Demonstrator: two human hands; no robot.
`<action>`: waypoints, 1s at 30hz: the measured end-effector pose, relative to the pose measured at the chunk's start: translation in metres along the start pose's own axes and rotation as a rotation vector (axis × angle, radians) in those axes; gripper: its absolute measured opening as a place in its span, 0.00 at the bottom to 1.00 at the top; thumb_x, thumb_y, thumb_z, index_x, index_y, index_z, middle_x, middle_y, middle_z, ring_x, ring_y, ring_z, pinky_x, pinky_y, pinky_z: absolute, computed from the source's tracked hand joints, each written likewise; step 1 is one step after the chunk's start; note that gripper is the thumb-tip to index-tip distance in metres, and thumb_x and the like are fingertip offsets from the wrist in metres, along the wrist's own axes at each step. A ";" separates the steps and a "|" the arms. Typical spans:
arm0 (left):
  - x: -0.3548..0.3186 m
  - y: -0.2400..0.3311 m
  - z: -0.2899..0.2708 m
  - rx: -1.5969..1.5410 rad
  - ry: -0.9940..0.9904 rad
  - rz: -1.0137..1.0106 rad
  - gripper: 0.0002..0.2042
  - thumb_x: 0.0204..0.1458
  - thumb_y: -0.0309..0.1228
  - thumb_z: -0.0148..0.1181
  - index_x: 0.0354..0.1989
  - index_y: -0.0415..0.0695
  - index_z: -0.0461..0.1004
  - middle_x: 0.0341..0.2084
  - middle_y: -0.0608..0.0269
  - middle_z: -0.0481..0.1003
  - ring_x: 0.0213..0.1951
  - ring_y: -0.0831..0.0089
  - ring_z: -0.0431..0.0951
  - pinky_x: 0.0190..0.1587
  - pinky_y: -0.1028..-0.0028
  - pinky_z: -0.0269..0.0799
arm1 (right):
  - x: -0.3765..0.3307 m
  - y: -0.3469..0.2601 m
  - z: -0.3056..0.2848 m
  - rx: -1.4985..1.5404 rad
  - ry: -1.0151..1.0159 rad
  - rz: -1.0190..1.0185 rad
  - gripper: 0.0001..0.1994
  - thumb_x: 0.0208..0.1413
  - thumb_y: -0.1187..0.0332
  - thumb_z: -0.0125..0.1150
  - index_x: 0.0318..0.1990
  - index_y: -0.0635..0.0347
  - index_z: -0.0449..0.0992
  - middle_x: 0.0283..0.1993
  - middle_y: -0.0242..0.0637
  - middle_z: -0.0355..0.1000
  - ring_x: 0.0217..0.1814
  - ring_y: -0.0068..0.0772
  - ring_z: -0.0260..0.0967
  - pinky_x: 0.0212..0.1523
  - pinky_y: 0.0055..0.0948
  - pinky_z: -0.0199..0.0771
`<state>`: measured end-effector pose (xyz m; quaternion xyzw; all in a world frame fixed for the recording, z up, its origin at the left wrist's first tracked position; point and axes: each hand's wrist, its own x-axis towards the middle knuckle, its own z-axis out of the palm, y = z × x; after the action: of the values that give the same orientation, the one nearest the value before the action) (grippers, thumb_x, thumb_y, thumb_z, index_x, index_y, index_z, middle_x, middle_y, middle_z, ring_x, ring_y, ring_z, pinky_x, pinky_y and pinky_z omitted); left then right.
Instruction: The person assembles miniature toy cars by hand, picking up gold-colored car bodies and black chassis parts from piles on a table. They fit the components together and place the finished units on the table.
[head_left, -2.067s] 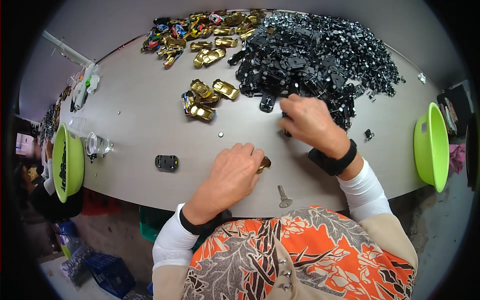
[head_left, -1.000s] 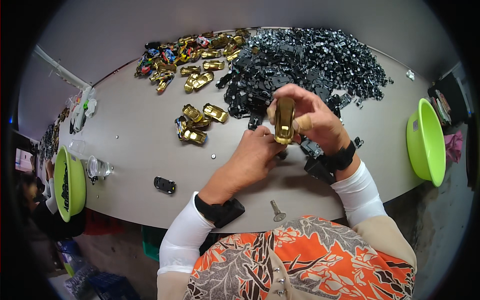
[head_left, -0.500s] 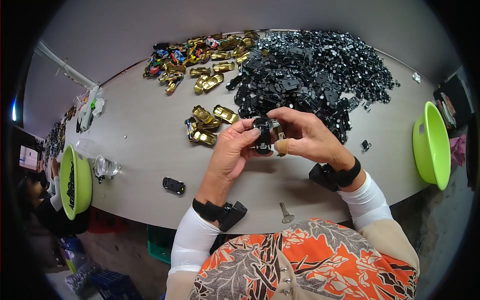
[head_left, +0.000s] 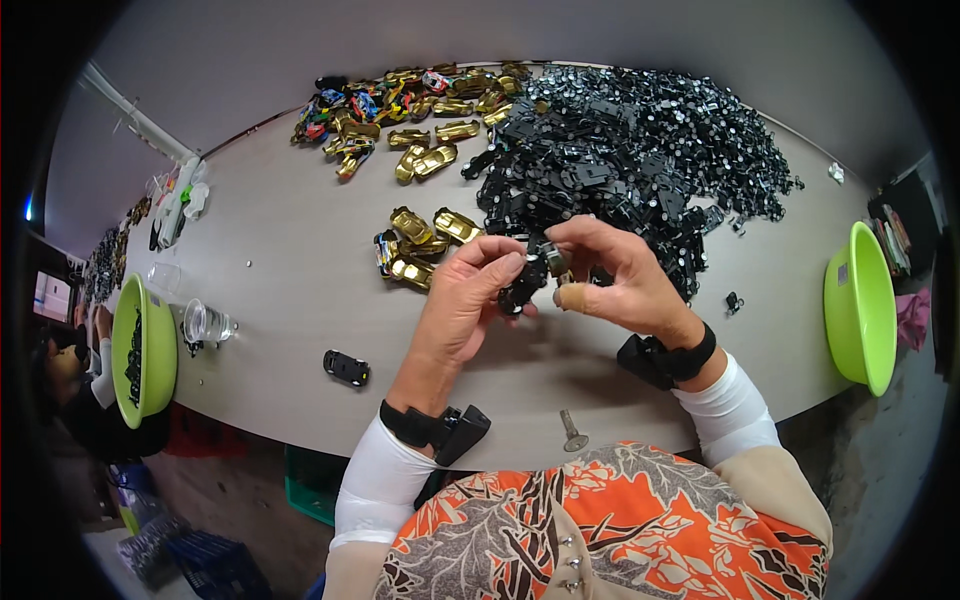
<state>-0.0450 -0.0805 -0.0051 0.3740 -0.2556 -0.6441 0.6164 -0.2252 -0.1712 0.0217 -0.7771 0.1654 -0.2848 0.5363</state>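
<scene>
My left hand (head_left: 462, 305) is closed on a black toy car chassis (head_left: 522, 288), with the thumb pressed along its top. Close beside it, my right hand (head_left: 632, 285) pinches a gold toy car body (head_left: 562, 264) between thumb and fingers; a tan bandage wraps the thumb. The two parts meet or nearly touch, and the fingers hide much of both. Just beyond my left hand lies a small group of gold toy cars (head_left: 411, 222), one with coloured markings. A black toy car base (head_left: 346, 368) rests alone to the left.
A large heap of black chassis (head_left: 620, 150) covers the back right, with gold and coloured car bodies (head_left: 433, 160) to its left. Green basins stand at left (head_left: 160, 350) and right (head_left: 858, 310). A clear cup (head_left: 205, 322) and a metal key-shaped tool (head_left: 573, 432) lie on the table.
The black chassis in my left hand has tilted and dropped slightly. The gold body in my right hand has turned. The view has shifted a little.
</scene>
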 end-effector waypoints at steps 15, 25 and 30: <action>-0.010 -0.003 0.013 0.175 -0.102 0.270 0.20 0.45 0.16 0.60 0.50 0.33 0.67 0.36 0.54 0.76 0.35 0.69 0.79 0.40 0.74 0.78 | 0.001 -0.002 -0.008 0.705 -0.056 0.213 0.21 0.43 0.71 0.63 0.48 0.62 0.67 0.38 0.33 0.71 0.34 0.20 0.68 0.31 0.20 0.69; -0.005 -0.003 0.005 -0.101 -0.110 0.153 0.21 0.44 0.20 0.62 0.49 0.36 0.67 0.40 0.53 0.74 0.41 0.65 0.77 0.44 0.67 0.77 | -0.001 -0.016 -0.007 0.468 0.107 0.081 0.22 0.50 0.73 0.62 0.52 0.62 0.63 0.41 0.35 0.69 0.36 0.20 0.69 0.25 0.15 0.69; -0.003 -0.006 0.005 -0.130 -0.121 0.197 0.22 0.43 0.21 0.63 0.49 0.38 0.66 0.39 0.52 0.74 0.40 0.67 0.77 0.42 0.68 0.78 | -0.004 -0.018 0.004 0.314 0.127 0.014 0.22 0.49 0.74 0.63 0.52 0.63 0.63 0.37 0.30 0.65 0.33 0.14 0.63 0.30 0.15 0.68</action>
<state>-0.0529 -0.0773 -0.0065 0.2669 -0.2854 -0.6172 0.6829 -0.2271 -0.1595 0.0364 -0.6629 0.1578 -0.3522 0.6416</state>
